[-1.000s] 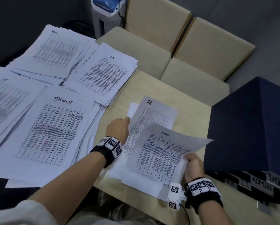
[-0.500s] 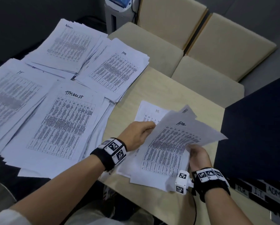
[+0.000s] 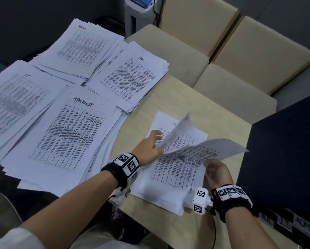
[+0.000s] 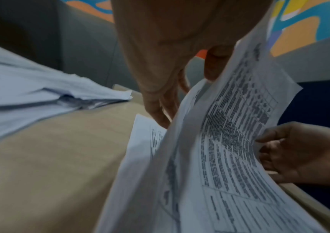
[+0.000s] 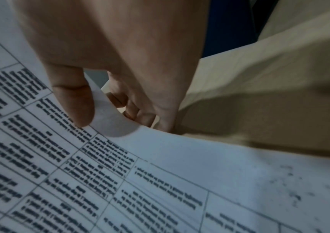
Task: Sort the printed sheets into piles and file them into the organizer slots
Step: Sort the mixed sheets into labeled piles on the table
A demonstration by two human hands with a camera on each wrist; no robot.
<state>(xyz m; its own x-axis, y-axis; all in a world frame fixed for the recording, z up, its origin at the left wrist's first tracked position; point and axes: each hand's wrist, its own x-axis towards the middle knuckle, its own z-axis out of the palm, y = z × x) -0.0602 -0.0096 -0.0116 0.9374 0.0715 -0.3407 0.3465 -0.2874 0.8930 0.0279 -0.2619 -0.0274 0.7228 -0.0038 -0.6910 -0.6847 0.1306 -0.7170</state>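
**Two hands on the unsorted stack, four sorted piles to the left**

Two hands worked one unsorted stack (image 3: 170, 177) on the table (image 3: 183, 97). The right hand (image 3: 216, 172) pinched the near right edge of the top sheet (image 3: 204, 153), thumb on the printed face and fingers curled beneath, as the right wrist view confirmed. That sheet was lifted and bowed, with its long axis running up and away from this pinch toward the far right. The left hand (image 3: 149, 147) held a second raised sheet (image 3: 175, 133) at its left edge; its fingers were blurred, so the exact hold could not be confirmed. The second sheet stood steeply tilted just beyond the first. A flat sheet headed "HR" (image 3: 172, 124) lay under both.

Counted sorted piles: four, all left of and beyond the left-hand grip. In order outward from it: the TASKLIST pile (image 3: 67, 133), the IT pile (image 3: 14, 97), the HR pile (image 3: 132, 79) and the Admin pile (image 3: 82, 45). The left hand was the nearer one to all four.

One dark organizer (image 3: 285, 159) stood immediately right of the right-hand grip, with labelled slots (image 3: 294, 221) partly visible at its near face.
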